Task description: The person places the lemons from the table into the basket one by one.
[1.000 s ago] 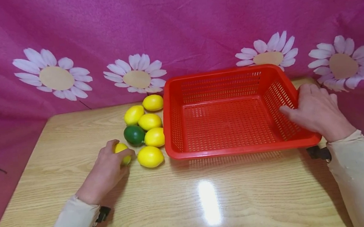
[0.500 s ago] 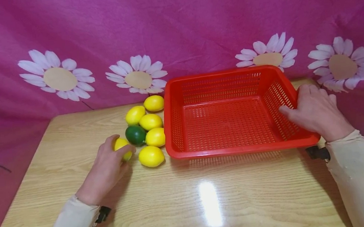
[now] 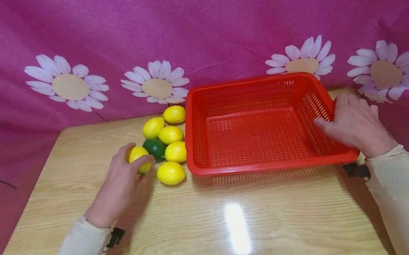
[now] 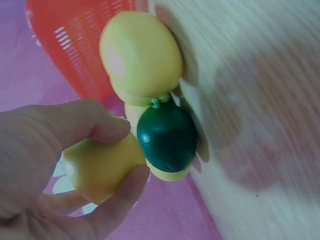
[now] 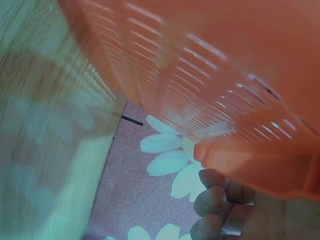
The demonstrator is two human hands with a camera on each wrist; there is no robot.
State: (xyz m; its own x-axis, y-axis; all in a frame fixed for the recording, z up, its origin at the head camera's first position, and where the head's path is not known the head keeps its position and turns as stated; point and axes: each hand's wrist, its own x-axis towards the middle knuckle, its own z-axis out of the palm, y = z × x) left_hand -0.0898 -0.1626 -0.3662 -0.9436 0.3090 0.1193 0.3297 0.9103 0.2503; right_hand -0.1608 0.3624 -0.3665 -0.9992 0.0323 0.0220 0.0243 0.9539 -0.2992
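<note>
My left hand [image 3: 115,185] pinches a yellow lemon [image 3: 138,157] between thumb and fingertips, left of a loose group of fruit. Seen from the left wrist, that held lemon [image 4: 102,165] lies close beside a dark green fruit [image 4: 167,137] with a small stem. Several more lemons [image 3: 170,173] rest on the table around the green fruit [image 3: 154,150]. On the other side, my right hand [image 3: 357,125] grips the right rim of a red plastic basket [image 3: 267,165]. Its thumb lies over the inside, and in the right wrist view the fingers [image 5: 210,200] curl under the rim.
The wooden table [image 3: 185,232] stretches in front of the basket and the fruit. Behind it hangs a pink cloth [image 3: 217,27] printed with white daisies. The basket's left wall stands right beside the nearest lemons.
My left hand has risen slightly away from me with the lemon, toward the green fruit. The right hand keeps its hold on the basket rim.
</note>
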